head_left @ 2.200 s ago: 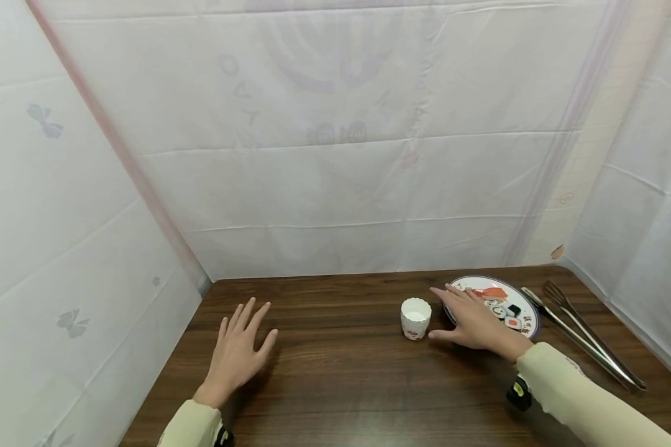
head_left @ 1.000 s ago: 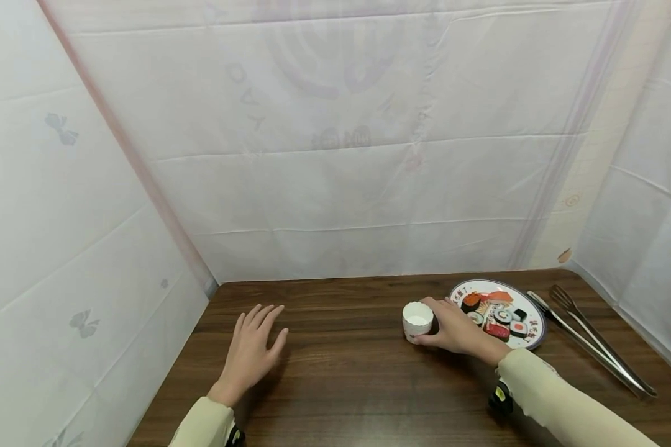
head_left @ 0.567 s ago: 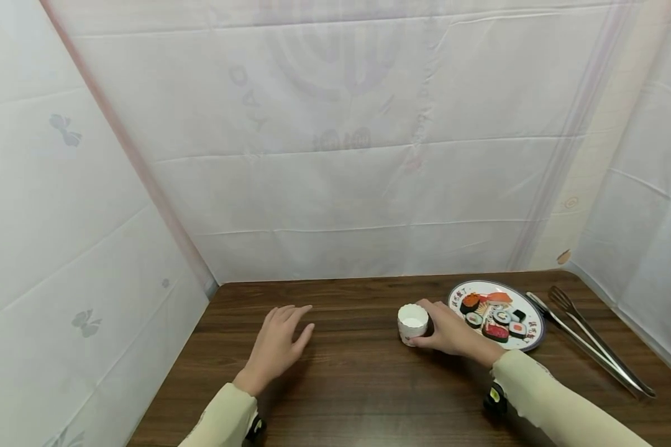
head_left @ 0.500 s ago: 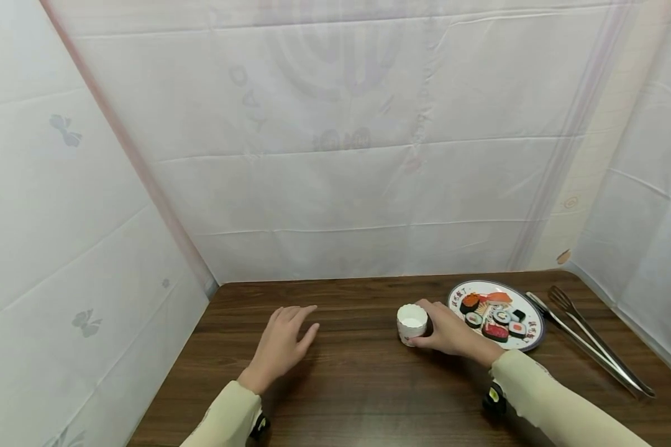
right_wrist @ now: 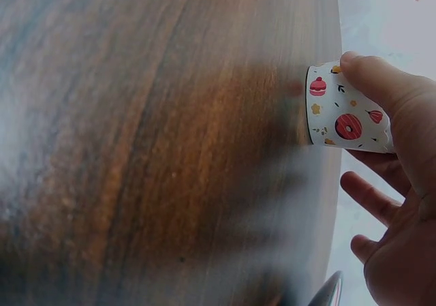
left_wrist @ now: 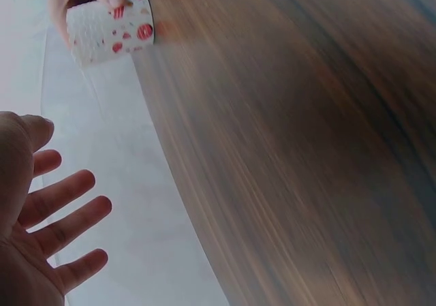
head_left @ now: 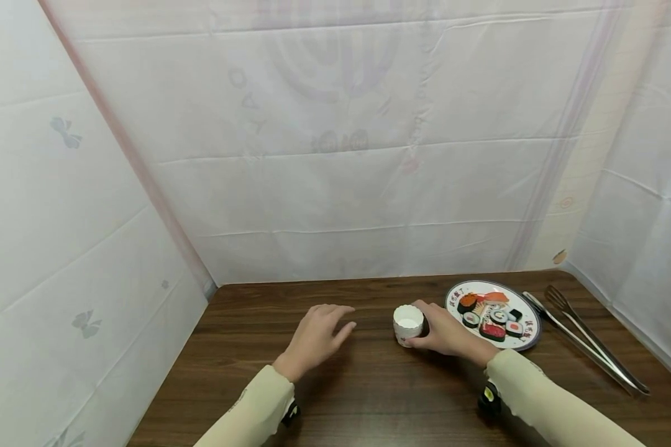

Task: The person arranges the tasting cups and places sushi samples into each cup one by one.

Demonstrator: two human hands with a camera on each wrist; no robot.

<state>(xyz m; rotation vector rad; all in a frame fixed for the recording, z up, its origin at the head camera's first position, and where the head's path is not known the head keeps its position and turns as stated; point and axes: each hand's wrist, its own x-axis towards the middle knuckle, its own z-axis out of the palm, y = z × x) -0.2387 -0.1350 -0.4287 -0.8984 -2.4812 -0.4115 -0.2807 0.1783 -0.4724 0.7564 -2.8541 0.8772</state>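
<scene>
A white paper cup (head_left: 408,325) with a scalloped rim stands upright on the table. My right hand (head_left: 444,330) grips it from its right side, thumb in front and fingers behind. In the right wrist view the cup (right_wrist: 347,108) shows red and yellow printed sweets, with the thumb of my right hand (right_wrist: 402,142) along it. My left hand (head_left: 317,338) is held over the table to the left of the cup, fingers extended and holding nothing. The left wrist view shows my left hand (left_wrist: 41,217) with spread fingers, apart from the cup (left_wrist: 112,32).
A round plate (head_left: 528,338) printed with sushi lies behind and right of my right hand. Right of it are metal tongs (head_left: 587,351) with dark parts. The brown wooden table (head_left: 369,397) meets white cloth walls (head_left: 335,186) at the back and sides.
My left hand has moved right, toward the cup. My right hand has come from beside the plate to grip the cup, which now stands slightly further left in the head view.
</scene>
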